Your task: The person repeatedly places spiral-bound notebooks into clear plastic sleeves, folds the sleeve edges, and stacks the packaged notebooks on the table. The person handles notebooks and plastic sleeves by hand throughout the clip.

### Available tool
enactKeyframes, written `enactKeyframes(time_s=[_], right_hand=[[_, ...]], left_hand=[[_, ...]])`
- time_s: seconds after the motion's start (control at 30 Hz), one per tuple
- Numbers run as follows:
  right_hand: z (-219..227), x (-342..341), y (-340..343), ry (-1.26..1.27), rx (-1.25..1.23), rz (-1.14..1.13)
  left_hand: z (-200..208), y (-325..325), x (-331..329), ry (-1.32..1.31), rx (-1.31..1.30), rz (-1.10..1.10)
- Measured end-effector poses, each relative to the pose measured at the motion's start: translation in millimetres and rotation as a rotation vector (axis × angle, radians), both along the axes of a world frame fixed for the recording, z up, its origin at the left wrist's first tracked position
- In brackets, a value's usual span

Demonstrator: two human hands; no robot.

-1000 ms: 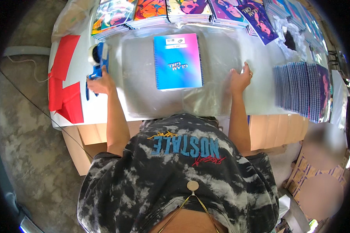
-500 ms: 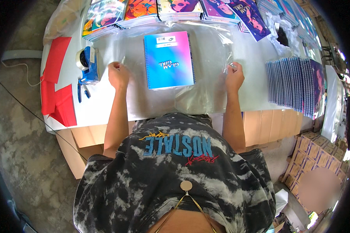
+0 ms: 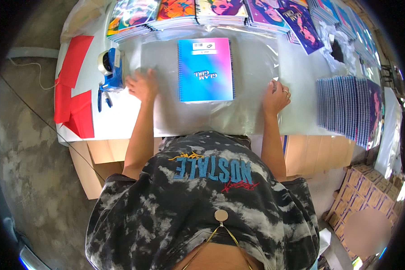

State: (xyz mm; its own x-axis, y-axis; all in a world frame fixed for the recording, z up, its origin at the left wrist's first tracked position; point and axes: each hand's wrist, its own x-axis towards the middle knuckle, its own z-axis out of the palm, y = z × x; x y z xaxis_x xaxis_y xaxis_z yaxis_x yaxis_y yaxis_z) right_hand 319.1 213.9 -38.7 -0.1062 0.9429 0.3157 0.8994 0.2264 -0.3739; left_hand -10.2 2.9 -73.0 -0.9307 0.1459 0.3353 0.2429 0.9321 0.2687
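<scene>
– How are the fingers (image 3: 150, 74) standing?
– The left hand (image 3: 142, 88) is holding them open; whether the right hand (image 3: 276, 98) is gripping, I cannot tell.
– What are you fearing?
– The notebook (image 3: 206, 69) is lying between both hands on plastic sheet (image 3: 252, 63); uneven pulling could be skewing it.

- spiral notebook (image 3: 206, 90) on plastic sheet (image 3: 252, 67) on table (image 3: 301, 112), between left hand (image 3: 142, 85) and right hand (image 3: 276, 96)
- tape dispenser (image 3: 114, 72) left of left hand, snips (image 3: 99, 102) on its near side
- flat pieces (image 3: 78, 58) along table's left end
- notebook stacks (image 3: 175, 11) behind spiral notebook
- notebook row (image 3: 342, 105) right of right hand, plastic bag (image 3: 346, 63) behind it
</scene>
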Motion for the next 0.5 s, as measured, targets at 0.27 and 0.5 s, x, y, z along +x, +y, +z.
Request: enactKeyframes(time_s=[0.27, 0.5], right_hand=[[-7, 7, 1, 0.069, -0.006, 0.024], [-10, 7, 3, 0.079, -0.005, 0.025]], left_hand=[[17, 3, 28, 0.046, 0.12, -0.22], [15, 3, 22, -0.027, 0.025, -0.297]])
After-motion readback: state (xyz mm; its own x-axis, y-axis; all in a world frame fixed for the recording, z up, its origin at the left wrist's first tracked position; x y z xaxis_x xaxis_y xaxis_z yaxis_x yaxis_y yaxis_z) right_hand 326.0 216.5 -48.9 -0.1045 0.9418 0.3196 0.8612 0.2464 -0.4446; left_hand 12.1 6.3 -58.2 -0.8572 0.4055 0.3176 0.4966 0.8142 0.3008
